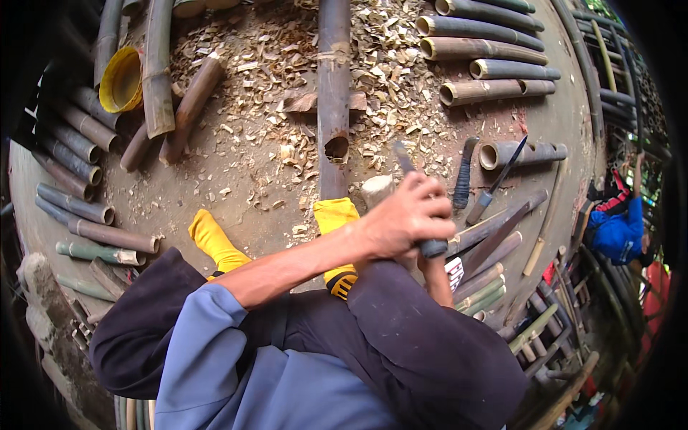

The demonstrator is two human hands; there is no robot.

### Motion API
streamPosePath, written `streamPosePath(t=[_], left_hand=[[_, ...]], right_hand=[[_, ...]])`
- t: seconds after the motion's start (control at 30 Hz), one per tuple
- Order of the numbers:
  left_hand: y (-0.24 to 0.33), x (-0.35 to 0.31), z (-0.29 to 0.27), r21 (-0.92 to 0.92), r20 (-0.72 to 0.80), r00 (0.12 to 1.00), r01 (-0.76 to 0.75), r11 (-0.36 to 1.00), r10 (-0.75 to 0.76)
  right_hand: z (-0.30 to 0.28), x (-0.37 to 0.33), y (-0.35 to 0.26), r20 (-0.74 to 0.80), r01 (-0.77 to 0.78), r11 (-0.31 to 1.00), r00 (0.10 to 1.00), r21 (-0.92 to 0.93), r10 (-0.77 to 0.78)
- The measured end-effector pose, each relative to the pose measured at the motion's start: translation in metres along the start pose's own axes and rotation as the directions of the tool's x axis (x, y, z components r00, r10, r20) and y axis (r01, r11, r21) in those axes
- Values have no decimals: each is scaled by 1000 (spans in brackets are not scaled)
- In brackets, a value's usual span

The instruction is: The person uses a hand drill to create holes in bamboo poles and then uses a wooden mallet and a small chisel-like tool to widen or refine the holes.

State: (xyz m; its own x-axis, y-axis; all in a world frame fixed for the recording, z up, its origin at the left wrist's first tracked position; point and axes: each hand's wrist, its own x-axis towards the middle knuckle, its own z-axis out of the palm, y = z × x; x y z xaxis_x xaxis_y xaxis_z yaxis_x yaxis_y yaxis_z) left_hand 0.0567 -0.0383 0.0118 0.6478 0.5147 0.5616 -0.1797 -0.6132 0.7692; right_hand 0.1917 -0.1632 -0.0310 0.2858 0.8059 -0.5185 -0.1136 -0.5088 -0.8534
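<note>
My left hand (410, 217) reaches across my body, slightly blurred, its fingers closed round a dark-handled tool (433, 249). A narrow grey blade, pointing forward, shows beyond the knuckles. Below it is my right hand (428, 264), mostly hidden behind the left one, so its fingers cannot be made out. In front lies a long dark bamboo pole (332, 79) with a hole cut near its close end. That end meets my foot in a yellow sock (335, 215). A pale round wood end (378, 190) sits beside the pole, left of the hands.
Right of the hands lie a black-handled tool (464, 172), a knife (494, 186) and a long dark flat strip (491, 252). Cut bamboo tubes (487, 49) line both sides. Wood chips (390, 72) cover the ground ahead. A yellow bucket (122, 80) stands far left; a person in blue (620, 229) is far right.
</note>
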Motion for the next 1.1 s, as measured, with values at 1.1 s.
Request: streamPosePath(t=[1.1], left_hand=[[-74,-177,28,-524,-108,141,833,177,-984]], right_hand=[[-53,-112,201,-245,-133,437,947,-889,-209]])
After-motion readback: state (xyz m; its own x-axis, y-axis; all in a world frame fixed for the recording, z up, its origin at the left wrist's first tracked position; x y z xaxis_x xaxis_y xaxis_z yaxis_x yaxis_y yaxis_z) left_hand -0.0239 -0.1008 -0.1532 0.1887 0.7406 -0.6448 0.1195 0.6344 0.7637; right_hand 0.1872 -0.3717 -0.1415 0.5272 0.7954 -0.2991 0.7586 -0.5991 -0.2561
